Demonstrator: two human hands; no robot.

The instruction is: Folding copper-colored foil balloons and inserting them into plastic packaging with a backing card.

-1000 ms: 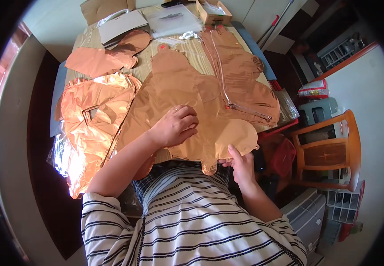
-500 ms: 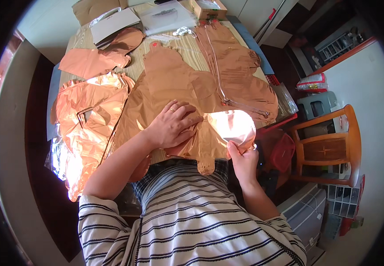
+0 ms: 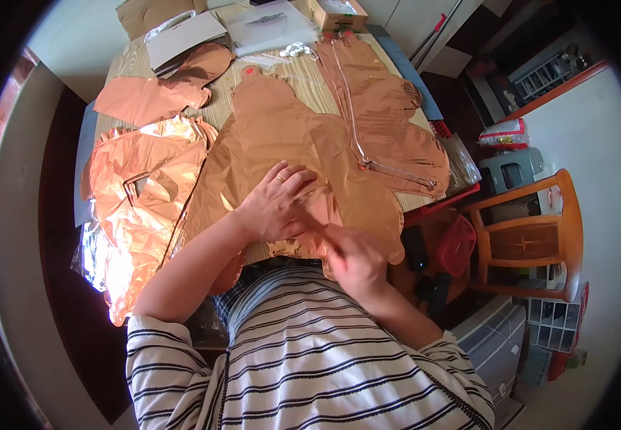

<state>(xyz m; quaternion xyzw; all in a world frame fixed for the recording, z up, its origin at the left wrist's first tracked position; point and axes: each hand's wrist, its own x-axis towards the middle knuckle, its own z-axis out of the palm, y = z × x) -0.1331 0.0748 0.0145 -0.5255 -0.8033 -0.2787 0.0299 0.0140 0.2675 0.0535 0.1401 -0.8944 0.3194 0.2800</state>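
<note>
A flat, uninflated copper-coloured foil balloon [image 3: 271, 115] with rounded lobes lies spread on the table before me. My left hand [image 3: 280, 197] rests palm down on its near part, fingers loosely stretched and pressing the foil. Close beside it, my right hand [image 3: 353, 261] is over the near edge of the same foil. The fingers of my right hand are smeared by motion and reach in toward my left hand, so their grip cannot be made out. A creased, shinier layer of foil shows between and under the two hands, while a wide lobe extends flat to the right.
More flat foil balloons lie around: a crinkled shiny one [image 3: 146, 179] at left, one [image 3: 153, 93] behind it, another [image 3: 389, 107] at far right. White bits [image 3: 296, 49], a grey folder [image 3: 185, 41] and a cardboard box [image 3: 338, 14] are farther back. A wooden chair [image 3: 529, 240] stands right.
My right hand has let go of the bright folded lobe at the right and moved left, beside my left hand. That lobe now lies flatter. My left hand stays in place.
</note>
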